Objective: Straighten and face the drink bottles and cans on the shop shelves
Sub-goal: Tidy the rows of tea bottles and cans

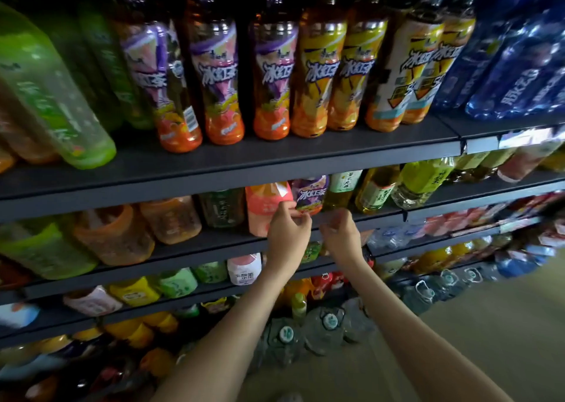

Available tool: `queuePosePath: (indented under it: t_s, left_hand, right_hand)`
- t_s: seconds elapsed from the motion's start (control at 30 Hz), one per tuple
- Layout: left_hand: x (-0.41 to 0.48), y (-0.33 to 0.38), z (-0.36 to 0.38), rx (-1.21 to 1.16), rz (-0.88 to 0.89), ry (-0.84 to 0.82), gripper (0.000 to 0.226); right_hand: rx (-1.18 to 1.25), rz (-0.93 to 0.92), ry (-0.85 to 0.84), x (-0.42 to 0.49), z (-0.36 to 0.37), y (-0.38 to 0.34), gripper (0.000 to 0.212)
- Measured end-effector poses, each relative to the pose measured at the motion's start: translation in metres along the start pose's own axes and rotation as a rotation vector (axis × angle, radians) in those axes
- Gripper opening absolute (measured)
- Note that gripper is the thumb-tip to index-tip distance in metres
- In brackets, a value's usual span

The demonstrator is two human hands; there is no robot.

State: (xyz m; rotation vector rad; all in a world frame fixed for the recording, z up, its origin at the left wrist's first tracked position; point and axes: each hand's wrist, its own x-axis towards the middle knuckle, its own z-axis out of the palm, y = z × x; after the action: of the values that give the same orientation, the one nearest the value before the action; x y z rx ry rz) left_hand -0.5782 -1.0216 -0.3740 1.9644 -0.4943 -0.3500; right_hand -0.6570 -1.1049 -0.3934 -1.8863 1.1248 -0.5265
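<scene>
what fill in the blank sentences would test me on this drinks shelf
1. The small bottle at the left hand's fingertips has a ____ label.
2. The blue bottles stand at the top shelf's ____ end.
3. Counting down from it, the right hand reaches the ____ shelf.
Missing: purple; right; second.

light: dim; glints on top-row bottles [220, 27] | blur: left edge, lower corners | distortion: shelves [305, 154] bowed

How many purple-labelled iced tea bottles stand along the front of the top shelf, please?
3: left bottle, middle bottle, right bottle, side by side; more may hide behind.
</scene>
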Motion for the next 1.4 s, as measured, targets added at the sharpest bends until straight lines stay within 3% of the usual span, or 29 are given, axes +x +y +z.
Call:
queuePosePath:
  t_s: [0.3, 0.47, 0.7, 1.03, 1.17, 1.4]
  left_hand:
    - [0.005, 0.043, 0.101, 0.069, -0.008, -0.076, 0.041]
    - [-0.005, 0.066, 0.156, 0.061, -0.071, -0.028, 0.042]
    - [-0.005, 0.075, 0.192, 0.088, -0.154, 0.104, 0.044]
    - [-0.021, 0.069, 0.182, 0.121, -0.159, 0.201, 0.032]
    - [-0.033, 0.082, 0.196, 0.113, -0.13, 0.142, 0.031]
    - [-0.039, 0.12, 0.262, 0.212, -0.046, -0.024, 0.022]
  right_hand:
    - [0.035, 0.0, 0.107, 0.069, -0.08, 0.058, 0.046]
    - [0.021, -0.017, 0.033, 0.108, -0.122, 0.085, 0.045]
    - [0.01, -0.121, -0.099, 0.157, -0.131, 0.093, 0.08]
    - [0.036, -0.141, -0.018, 0.155, -0.114, 0.082, 0.059]
    - [0.074, -0.199, -0.077, 0.125, -0.141, 0.11, 0.058]
    - [0.128, -0.13, -0.083, 0.116, -0.221, 0.141, 0.051]
